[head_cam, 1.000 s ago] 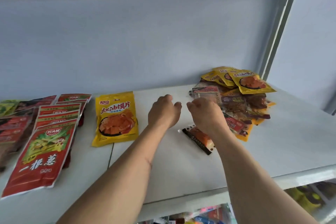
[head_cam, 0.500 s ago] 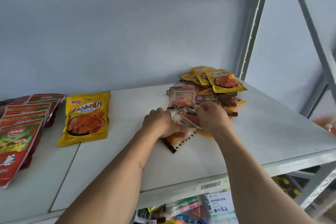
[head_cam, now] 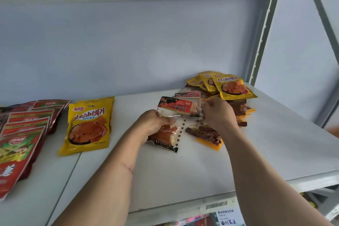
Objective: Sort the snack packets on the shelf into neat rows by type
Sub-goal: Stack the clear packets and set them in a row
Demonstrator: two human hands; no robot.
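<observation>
While both hands, left hand [head_cam: 156, 124] and right hand [head_cam: 218, 113], pinch the red strip packets [head_cam: 176, 106] above the shelf [head_cam: 275, 152], pull them clear of the mixed pile [head_cam: 229, 95] gently

Shop: metal shelf [head_cam: 211, 180], price label [head_cam: 226, 217], snack packets [head_cam: 233, 86].

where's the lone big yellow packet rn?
Head view, left of centre: the big yellow packet lies flat on the shelf, just right of the red packet row and left of the left hand.
</observation>
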